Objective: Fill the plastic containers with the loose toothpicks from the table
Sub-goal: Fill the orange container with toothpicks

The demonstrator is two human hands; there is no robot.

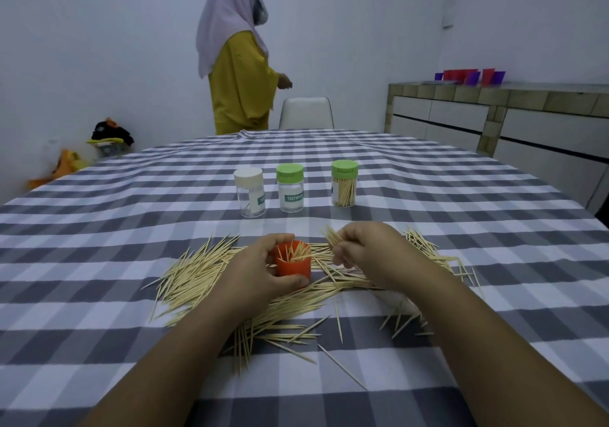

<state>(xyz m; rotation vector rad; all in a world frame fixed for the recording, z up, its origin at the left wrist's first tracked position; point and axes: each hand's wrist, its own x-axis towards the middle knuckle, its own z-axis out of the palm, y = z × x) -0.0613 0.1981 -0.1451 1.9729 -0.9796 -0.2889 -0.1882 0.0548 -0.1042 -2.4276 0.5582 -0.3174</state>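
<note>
My left hand [260, 268] grips an open orange container [294, 265] that stands on the checked cloth with a few toothpicks leaning inside. Just right of it, my right hand [365, 252] pinches a small bundle of toothpicks [333, 236] above the table. Loose toothpicks [194, 271] lie scattered in a wide heap around both hands. Farther back stand three lidded containers: a white-lidded one [249, 192] looking empty, a green-lidded one [290, 187] labelled TOOTHPICK, and a green-lidded one [344, 184] full of toothpicks.
The table [99, 229] wears a grey and white checked cloth. A white chair [306, 113] stands at the far side, with a person [240, 74] in yellow beside it. A sideboard [494, 120] runs along the right wall.
</note>
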